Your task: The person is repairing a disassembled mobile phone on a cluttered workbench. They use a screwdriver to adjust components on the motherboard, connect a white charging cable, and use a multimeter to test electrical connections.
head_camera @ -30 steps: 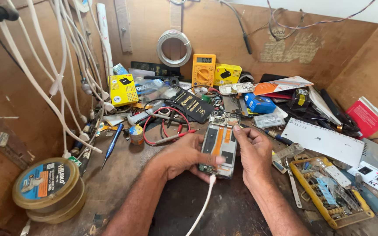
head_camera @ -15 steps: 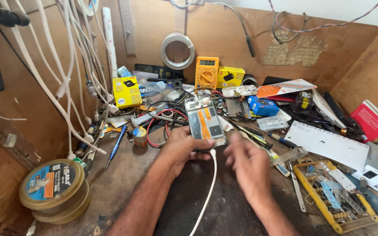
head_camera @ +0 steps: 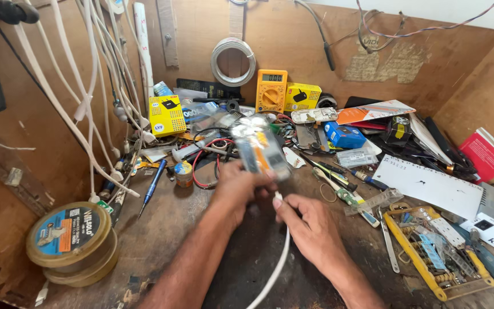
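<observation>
My left hand [head_camera: 236,186] holds an opened mobile phone [head_camera: 259,149] lifted off the bench, its exposed back blurred by motion. Just below the phone's lower end, my right hand [head_camera: 310,224] pinches the plug end of a white cable [head_camera: 274,269], which runs down toward me. The plug tip sits just under the phone's bottom edge; whether it is plugged in cannot be told.
A yellow multimeter [head_camera: 271,90] and a wire coil [head_camera: 232,60] stand at the back. Round tins [head_camera: 70,237] sit at left under hanging white cables [head_camera: 87,103]. A yellow parts tray [head_camera: 438,252], tools, a white notebook [head_camera: 430,184] and a red box [head_camera: 487,153] crowd the right.
The phone has been lifted off the bench and moved left and up in my left hand. My right hand let go of the phone and took the white cable's plug.
</observation>
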